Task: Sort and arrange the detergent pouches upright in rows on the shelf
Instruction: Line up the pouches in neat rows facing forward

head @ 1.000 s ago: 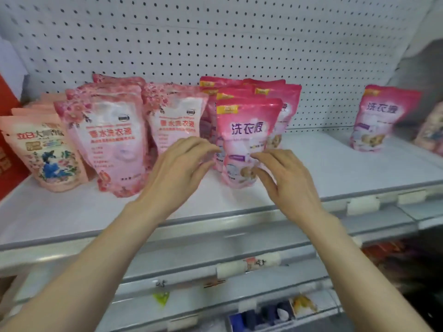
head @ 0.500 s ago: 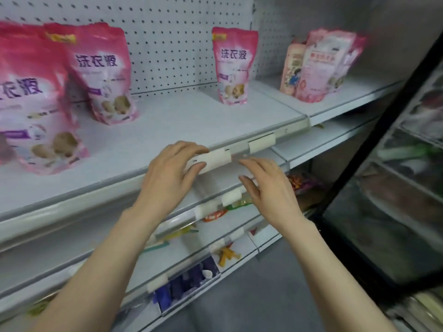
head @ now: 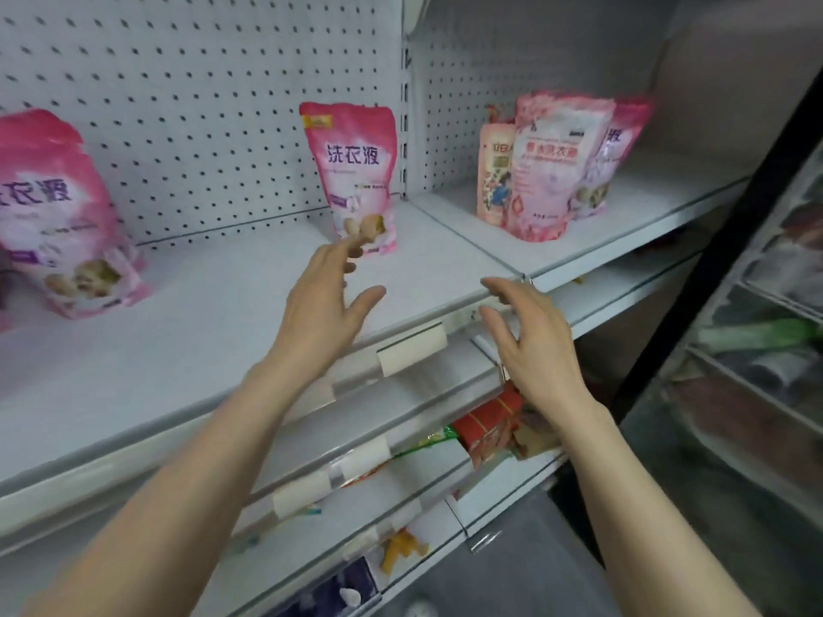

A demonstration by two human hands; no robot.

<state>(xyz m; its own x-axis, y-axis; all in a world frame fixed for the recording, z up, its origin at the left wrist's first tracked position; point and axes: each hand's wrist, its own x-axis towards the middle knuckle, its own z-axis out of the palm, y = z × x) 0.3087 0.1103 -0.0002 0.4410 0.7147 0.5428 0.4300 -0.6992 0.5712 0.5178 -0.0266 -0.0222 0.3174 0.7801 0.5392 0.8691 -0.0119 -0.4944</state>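
Both hands have risen from the shelf (head: 222,313) front edge. Left hand (head: 325,300), spread and empty, now reaches the base of the stray pouch (head: 352,171), upright near the back right corner; contact unclear. Right hand (head: 530,336) hovers spread, empty. Retrieval appears imminent.

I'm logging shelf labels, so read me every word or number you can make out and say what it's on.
"洗衣液": lone pink pouch.
"衣液", start cut off by the frame edge: pink pouch at left.
Right-hand pouches and price tags: too blurred to read.
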